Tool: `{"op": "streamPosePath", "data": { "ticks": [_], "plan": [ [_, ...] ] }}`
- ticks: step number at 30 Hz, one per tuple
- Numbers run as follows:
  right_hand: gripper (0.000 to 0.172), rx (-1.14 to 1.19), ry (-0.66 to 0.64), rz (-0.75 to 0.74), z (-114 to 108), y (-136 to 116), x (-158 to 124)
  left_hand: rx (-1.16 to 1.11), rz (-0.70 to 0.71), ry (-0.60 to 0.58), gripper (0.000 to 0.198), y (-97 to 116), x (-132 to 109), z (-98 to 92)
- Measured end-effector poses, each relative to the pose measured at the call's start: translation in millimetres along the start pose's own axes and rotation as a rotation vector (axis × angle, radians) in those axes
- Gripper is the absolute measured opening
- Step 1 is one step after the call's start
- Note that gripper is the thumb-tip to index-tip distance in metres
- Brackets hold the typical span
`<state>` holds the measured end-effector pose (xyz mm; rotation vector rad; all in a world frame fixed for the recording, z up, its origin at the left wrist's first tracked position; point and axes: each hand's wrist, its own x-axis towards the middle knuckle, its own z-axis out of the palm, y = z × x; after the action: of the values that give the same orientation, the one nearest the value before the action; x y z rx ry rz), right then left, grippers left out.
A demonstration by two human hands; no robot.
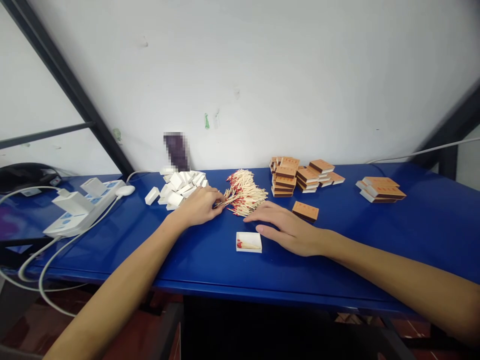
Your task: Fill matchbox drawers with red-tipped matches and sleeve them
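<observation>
A heap of red-tipped matches (249,192) lies at the middle of the blue table. My left hand (202,205) is at the heap's left side, its fingers pinched on a few matches (226,201). Just in front of the heap, my right hand (287,227) hovers or rests with fingers stretched out and nothing in them. Near its thumb sits a white matchbox tray (249,235) with several matches along its front side. An orange matchbox sleeve (305,211) lies behind my right hand.
White matchbox trays (182,187) are piled at the back left. Stacked orange matchboxes (287,177) stand behind the right hand, with a smaller stack (382,190) farther right. A power strip (80,210) with plugs and white cables occupies the left end. A white wall backs the table.
</observation>
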<state>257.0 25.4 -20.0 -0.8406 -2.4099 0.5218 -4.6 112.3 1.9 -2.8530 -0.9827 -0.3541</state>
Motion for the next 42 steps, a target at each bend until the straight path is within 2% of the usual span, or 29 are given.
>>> {"op": "streamPosePath", "data": {
  "ticks": [9,19,25,30,35,42],
  "plan": [
    [0.045,0.028,-0.112,0.076,-1,0,1,-0.046,-0.080,-0.054,0.019,-2,-1,-6.9],
    [0.046,0.036,-0.096,0.092,-1,1,1,-0.111,-0.192,-0.198,0.013,-17,-15,-28.8],
    [0.044,0.025,-0.069,0.082,0,2,2,-0.226,-0.107,-0.224,0.011,-16,-21,-32.7],
    [0.037,0.018,0.003,0.027,1,1,2,-0.291,0.037,-0.198,0.013,4,-13,-27.2],
    [0.021,-0.064,0.127,0.007,4,-1,5,-0.364,0.114,-0.186,0.012,24,-5,-19.2],
    [0.019,-0.099,0.188,0.066,8,3,9,-0.442,0.235,-0.064,0.014,40,4,-2.0]
  ]
}}
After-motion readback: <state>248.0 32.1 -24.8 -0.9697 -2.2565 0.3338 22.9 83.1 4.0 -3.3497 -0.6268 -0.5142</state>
